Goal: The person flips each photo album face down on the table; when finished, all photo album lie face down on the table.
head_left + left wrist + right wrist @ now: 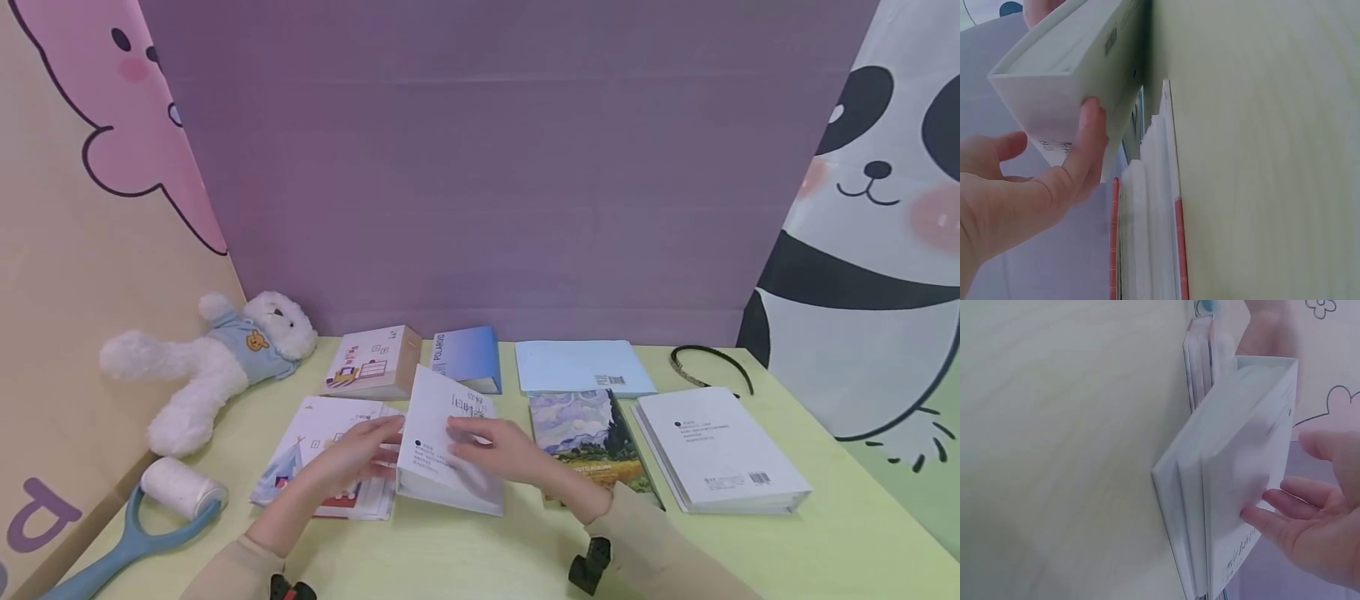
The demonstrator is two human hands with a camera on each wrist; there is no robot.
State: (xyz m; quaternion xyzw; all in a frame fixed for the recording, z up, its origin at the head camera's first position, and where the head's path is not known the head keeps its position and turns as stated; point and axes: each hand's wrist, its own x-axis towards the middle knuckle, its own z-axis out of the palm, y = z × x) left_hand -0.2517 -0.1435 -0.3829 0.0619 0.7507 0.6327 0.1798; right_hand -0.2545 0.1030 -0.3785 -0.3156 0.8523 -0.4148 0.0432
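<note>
A thick white photo album (450, 450) is tilted above the table, its lower page edges facing me. My left hand (356, 454) holds it at the spine side. In the left wrist view, the fingers of that hand (1035, 187) lie against one cover and the thumb is by the other side of the spine. My right hand (498, 450) touches the upper cover with its fingertips. The right wrist view shows these fingers fairly straight on the cover (1250, 487), the thumb off it. Beneath and left lies a white illustrated album (300, 429), partly hidden by the left arm.
Behind are a boxy illustrated album (367, 358), a blue Polaroid album (468, 354) and a pale blue album (577, 367). A painted-cover album (577, 429), a white album (723, 450) and a black headband (712, 354) lie right. Left are a plush toy (225, 358) and lint roller (176, 492).
</note>
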